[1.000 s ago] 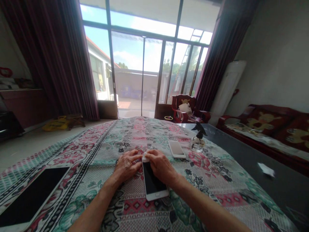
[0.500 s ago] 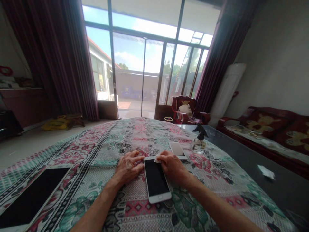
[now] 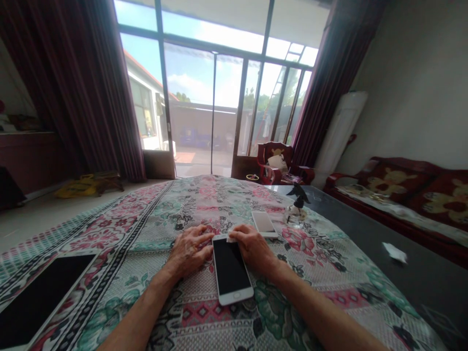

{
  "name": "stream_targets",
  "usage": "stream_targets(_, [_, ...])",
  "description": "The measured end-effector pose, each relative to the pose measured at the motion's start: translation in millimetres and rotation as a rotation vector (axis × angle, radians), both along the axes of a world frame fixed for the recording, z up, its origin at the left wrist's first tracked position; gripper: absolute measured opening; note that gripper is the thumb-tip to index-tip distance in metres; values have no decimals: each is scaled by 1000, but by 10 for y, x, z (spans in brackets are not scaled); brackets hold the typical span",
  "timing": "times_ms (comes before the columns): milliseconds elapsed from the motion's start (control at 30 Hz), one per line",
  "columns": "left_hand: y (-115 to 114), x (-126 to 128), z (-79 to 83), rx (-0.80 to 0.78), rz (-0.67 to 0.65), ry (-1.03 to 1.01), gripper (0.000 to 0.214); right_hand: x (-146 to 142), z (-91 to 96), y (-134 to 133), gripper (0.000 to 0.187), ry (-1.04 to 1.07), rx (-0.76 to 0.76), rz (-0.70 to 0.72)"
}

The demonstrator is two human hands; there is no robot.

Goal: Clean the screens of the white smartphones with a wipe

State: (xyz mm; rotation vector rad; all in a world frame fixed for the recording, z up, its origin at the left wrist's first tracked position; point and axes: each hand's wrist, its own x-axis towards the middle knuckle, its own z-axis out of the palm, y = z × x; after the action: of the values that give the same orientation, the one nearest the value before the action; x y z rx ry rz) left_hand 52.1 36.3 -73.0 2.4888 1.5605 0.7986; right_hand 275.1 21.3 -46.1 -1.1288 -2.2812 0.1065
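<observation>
A white phone [image 3: 230, 269] with a dark screen lies face up on a flowered cloth [image 3: 204, 204] in front of me. My left hand [image 3: 189, 249] rests flat on the cloth against the phone's left edge, fingers stretched out. My right hand [image 3: 253, 248] is closed in a pinch on a small white wipe [image 3: 231, 238] pressed on the phone's top right corner. A second white phone [image 3: 264, 224] lies just beyond my right hand.
A large tablet [image 3: 40, 292] with a black screen lies at the near left. A small glass spray bottle [image 3: 297, 208] stands past the second phone. A crumpled white scrap [image 3: 395, 252] lies on the dark glass tabletop [image 3: 402, 278] at right. A red sofa [image 3: 413, 190] lines the right wall.
My right hand with the wipe has slid from the middle of the phone's top edge toward its right corner. The left hand stays beside the phone. The view has shifted slightly.
</observation>
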Motion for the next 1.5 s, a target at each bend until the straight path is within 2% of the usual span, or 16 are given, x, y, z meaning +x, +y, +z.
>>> stream_targets(200, [-22,5,24,-11,3,-3,33,61,171,-90,30,-124,-116,57])
stream_targets(300, [-34,9,34,-11,8,-13,33,60,241,-129,30,-95,-156,64])
stream_targets(467, [-39,18,41,-13,9,-29,32,-41,150,-57,36,31,-15,59])
stream_targets(667, [-23,10,29,-29,10,5,33,-69,41,-75,33,-38,-30,119])
stream_targets(800, [-12,-2,21,-36,4,10,32,-30,91,-273,29,-64,-86,135])
stream_targets(967, [-3,-8,4,-26,6,-3,32,34,193,-676,31,-105,-171,181])
stream_targets(1067, [-7,-7,3,-35,3,-10,32,70,288,-894,35,-81,-292,252])
stream_targets(1133, [-14,-4,11,-41,6,-7,33,76,347,-948,39,-49,-372,313])
stream_targets(1233, [-22,0,27,-31,10,2,33,49,353,-849,41,75,-308,294])
stream_targets(1367, [-20,-2,36,-24,3,19,33,-11,172,-601,39,199,-115,165])
stream_targets(1433, [-17,-4,34,-27,6,21,34,-27,83,-559,40,192,-91,114])
stream_targets(1500, [-15,-6,32,-29,5,20,34,-31,57,-587,39,152,-141,128])
